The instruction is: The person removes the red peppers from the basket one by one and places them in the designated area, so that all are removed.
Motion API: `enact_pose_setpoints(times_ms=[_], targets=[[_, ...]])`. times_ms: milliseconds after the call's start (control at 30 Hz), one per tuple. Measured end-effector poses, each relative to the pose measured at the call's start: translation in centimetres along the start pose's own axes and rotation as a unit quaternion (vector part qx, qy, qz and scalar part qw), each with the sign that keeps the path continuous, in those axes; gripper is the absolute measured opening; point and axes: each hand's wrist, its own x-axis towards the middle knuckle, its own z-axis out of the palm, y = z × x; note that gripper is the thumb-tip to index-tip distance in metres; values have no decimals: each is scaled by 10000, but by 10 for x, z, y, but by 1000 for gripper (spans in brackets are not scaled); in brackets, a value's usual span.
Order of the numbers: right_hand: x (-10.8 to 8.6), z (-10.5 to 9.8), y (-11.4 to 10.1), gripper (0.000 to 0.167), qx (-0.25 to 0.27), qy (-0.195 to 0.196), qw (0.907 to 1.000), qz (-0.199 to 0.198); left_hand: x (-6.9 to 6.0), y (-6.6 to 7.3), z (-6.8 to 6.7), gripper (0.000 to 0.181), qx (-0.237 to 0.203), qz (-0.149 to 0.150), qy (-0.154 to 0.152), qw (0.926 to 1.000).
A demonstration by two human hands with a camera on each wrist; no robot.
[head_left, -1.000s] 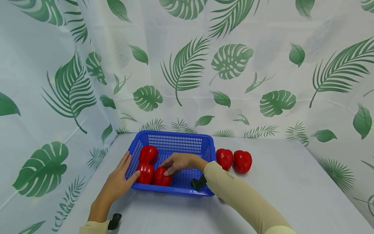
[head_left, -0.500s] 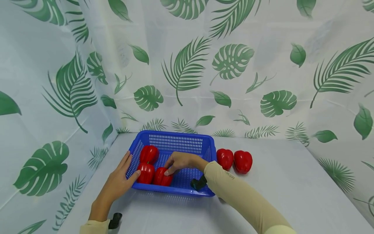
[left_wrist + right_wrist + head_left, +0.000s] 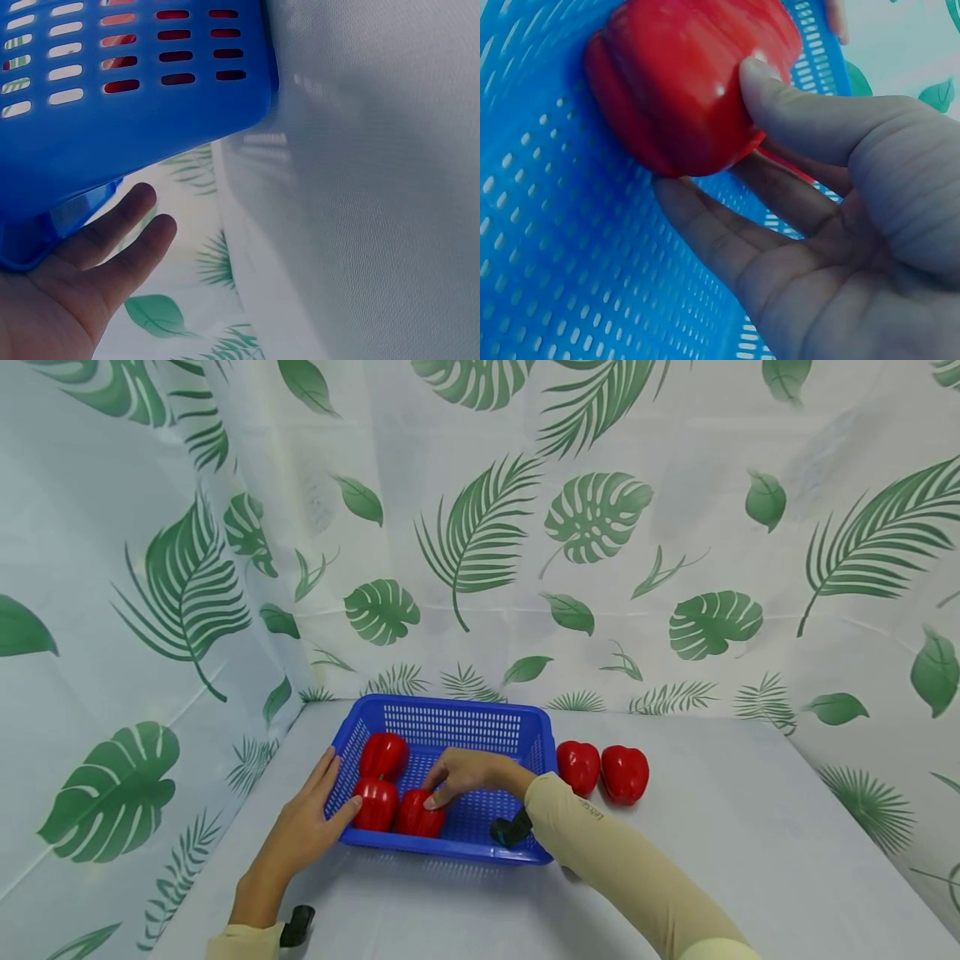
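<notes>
In the head view, three red bell peppers lie in a blue plastic basket (image 3: 495, 852). My right hand (image 3: 468, 772) reaches in and holds the front middle bell pepper (image 3: 418, 815). The right wrist view shows the thumb pressed on that pepper's glossy side, with fingers under and behind it. Left of it sits a second bell pepper (image 3: 377, 804), and a third bell pepper (image 3: 384, 756) lies behind. My left hand (image 3: 300, 827) rests at the basket's left rim, its thumb over the front left corner. Two of its fingers (image 3: 135, 262) extend straight outside the basket in the left wrist view.
Two more red bell peppers (image 3: 624, 775) stand side by side on the white table (image 3: 720, 827), right of the basket. A leaf-printed curtain (image 3: 480, 527) hangs behind and along the left. Dark wrist cameras (image 3: 510, 831) sit on both wrists.
Between one second and half a second ago, my right fingers drew in slightly around the front middle bell pepper. The left hand, basket and other bell peppers keep their places.
</notes>
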Motion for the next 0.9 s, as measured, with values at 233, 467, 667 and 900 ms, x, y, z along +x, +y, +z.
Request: enact_pose_setpoints(times_ms=[233,467,667,900], targets=[[-2,-1,2,31,-28,24,10000,34,1,-1,2,86,38,-5,-9,10000],[-2,-1,6,32,164,49,9999,16,2,-1,2,86,37,-43,-38,10000],[-1,-2,7,29,286,28,9996,-7,2,1,1,86,38,-42,-21,10000],[-2,-2,8,29,314,-3,9995,-10,2,2,0,85,32,-52,-6,10000]])
